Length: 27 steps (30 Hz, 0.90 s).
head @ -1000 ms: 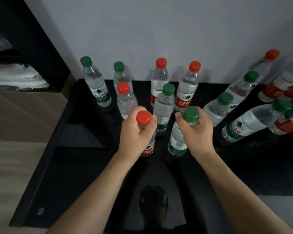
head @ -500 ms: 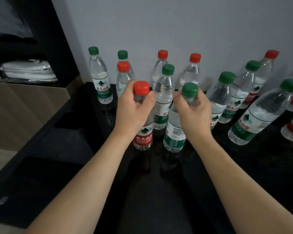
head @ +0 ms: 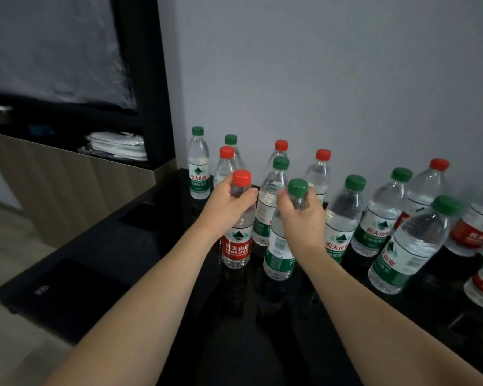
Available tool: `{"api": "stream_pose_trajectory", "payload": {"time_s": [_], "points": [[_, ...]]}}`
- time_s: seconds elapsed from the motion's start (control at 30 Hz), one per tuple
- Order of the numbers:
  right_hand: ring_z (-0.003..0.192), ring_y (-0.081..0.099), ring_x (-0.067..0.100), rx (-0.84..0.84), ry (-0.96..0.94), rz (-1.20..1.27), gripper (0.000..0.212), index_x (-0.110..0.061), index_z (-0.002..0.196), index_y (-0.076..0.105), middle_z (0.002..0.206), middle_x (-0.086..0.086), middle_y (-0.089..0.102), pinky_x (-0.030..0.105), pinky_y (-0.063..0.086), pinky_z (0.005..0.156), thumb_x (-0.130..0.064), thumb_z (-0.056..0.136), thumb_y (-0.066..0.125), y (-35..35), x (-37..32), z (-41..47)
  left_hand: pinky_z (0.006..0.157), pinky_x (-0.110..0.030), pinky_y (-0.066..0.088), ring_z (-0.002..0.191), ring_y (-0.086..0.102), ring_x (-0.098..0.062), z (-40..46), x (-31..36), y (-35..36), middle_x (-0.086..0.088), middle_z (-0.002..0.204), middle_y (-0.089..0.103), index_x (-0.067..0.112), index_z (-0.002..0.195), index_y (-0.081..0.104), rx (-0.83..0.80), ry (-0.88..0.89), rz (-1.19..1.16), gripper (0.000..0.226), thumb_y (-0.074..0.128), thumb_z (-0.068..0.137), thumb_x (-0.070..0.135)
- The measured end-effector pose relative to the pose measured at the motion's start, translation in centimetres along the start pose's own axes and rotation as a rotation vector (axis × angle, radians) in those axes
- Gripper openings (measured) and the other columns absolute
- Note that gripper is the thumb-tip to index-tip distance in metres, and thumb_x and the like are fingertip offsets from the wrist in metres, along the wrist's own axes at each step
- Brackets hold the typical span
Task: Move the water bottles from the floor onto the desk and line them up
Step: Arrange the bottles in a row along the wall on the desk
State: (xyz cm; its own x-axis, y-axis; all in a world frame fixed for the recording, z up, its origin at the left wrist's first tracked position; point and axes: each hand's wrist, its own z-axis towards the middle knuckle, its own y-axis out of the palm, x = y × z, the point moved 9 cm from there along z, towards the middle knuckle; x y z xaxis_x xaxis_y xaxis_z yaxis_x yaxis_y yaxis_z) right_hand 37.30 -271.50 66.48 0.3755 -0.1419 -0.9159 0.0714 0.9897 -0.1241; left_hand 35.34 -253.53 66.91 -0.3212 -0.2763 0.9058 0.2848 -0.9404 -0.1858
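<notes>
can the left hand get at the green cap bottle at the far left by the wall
Probably not right away: the left hand is gripping a red-cap bottle. Once freed, the way to the far-left bottle looks open.

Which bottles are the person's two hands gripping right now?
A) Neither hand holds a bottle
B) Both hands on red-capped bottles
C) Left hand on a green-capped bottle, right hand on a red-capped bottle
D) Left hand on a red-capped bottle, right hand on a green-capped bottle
D: the left hand grips the neck of the red-capped bottle, and the right hand grips the green-capped bottle.
</notes>
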Motion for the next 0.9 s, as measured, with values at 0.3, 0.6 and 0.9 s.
{"api": "stream_pose_trajectory", "payload": {"time_s": [0.3,0.6,0.9], "points": [[0.107,0.059,0.0,-0.169,-0.085,-0.141,0.054,-0.028,0.124,0.05,0.118,-0.014,0.062,0.028,0.049,0.093,-0.06,0.082,0.062,-1.3,-2.5,-0.5,0.085,-0.022,0.047,0.1,0.062,0.01,-1.5,1.0,-1.4,0.022,0.111,0.067,0.034,0.121,0.057,-0.098,-0.146,0.149,0.055,0.075,0.074,0.056],[0.107,0.046,-0.005,-0.189,-0.402,-0.413,0.049,-0.018,0.14,0.042,0.14,-0.003,0.048,0.02,0.037,0.096,-0.04,0.098,0.052,-0.9,-14.2,-0.7,0.087,-0.022,0.041,0.112,0.057,-0.01,-3.0,4.8,-10.9,0.005,0.128,0.058,0.018,0.135,0.05,0.174,-0.111,0.371,0.054,0.063,0.092,0.048],[0.121,0.051,0.022,-0.581,-0.311,-0.774,0.049,-0.015,0.14,0.045,0.14,0.007,0.052,0.029,0.037,0.092,-0.032,0.096,0.056,8.8,-18.1,6.3,0.1,-0.033,0.045,0.116,0.056,-0.016,1.8,3.6,-15.0,-0.002,0.135,0.056,0.015,0.137,0.048,0.218,-0.125,0.465,0.047,0.059,0.096,0.036]]}}
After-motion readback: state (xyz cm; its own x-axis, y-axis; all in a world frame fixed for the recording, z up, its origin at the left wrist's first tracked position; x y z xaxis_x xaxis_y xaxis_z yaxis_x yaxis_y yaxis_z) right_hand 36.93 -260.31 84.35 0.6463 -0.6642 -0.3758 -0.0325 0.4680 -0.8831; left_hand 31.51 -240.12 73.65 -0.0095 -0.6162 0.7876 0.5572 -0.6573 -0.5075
